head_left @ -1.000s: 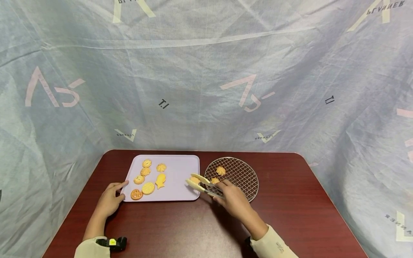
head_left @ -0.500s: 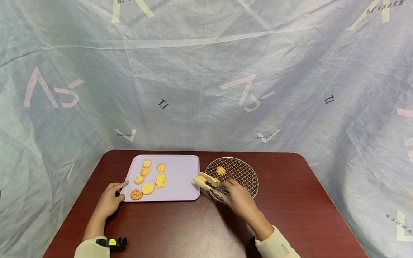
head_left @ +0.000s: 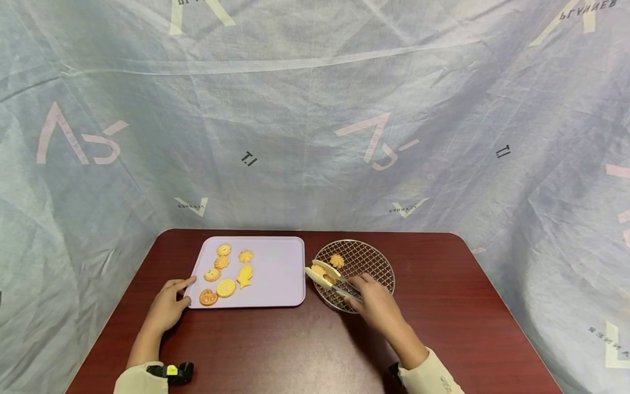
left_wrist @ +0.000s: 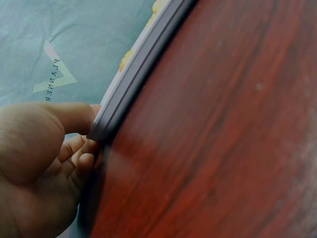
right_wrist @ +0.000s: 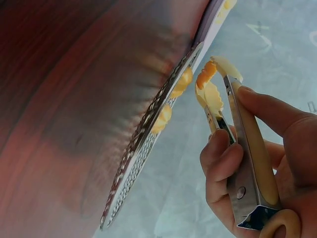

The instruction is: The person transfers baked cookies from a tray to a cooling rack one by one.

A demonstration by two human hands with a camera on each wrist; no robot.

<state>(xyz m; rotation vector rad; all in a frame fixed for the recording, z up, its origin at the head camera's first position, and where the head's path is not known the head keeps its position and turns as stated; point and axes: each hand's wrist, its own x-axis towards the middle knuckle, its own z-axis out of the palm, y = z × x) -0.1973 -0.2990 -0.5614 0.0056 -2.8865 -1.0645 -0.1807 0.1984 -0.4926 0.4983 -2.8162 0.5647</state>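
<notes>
My left hand (head_left: 168, 308) grips the near left corner of a pale lilac tray (head_left: 275, 273), thumb and fingers at its rim. On the tray lie several cookies, including a pretzel-shaped one (head_left: 208, 297), a fish-shaped one (head_left: 244, 276) and a round one (head_left: 226, 288). My right hand (head_left: 376, 306) holds metal food tongs (right_wrist: 250, 148) with cream tips. Between those tips a cookie (right_wrist: 205, 74) is pinched, raised above the left part of a round wire rack (head_left: 374, 268). Two cookies rest on the rack; one flower-shaped cookie (head_left: 337, 260) shows plainly, the other is mostly hidden behind the tongs.
A dark red wooden table (head_left: 275, 350) carries both tray and rack, which stand side by side with a narrow gap. Grey printed cloth (head_left: 305, 180) hangs behind the table and at both sides.
My right hand has moved right with the tongs and the pinched cookie, from over the tray's right edge to over the rack. The left hand and tray stay put.
</notes>
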